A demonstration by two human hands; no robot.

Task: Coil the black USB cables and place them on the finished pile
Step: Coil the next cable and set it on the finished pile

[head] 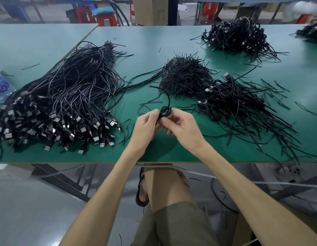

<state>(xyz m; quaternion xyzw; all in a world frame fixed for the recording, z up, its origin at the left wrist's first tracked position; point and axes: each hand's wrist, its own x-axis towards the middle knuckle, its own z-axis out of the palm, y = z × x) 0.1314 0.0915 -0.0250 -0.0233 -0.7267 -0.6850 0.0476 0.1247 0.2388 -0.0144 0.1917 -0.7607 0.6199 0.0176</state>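
Both my hands hold one black USB cable [165, 110] above the front of the green table [154, 43]. My left hand [147, 123] pinches the small coil from the left. My right hand [180, 126] grips it from the right with curled fingers. The cable's loose tail arcs up and back from the coil, ending in a bare tip. A big heap of uncoiled USB cables [65, 96] lies to the left, plugs toward me. A pile of coiled cables [230, 98] lies to the right of my hands.
A heap of short black ties [186, 77] sits in the middle of the table. Another cable pile [237, 36] lies at the far right. A plastic water bottle [2, 86] is at the left edge. Red stools and a cardboard box stand beyond the table.
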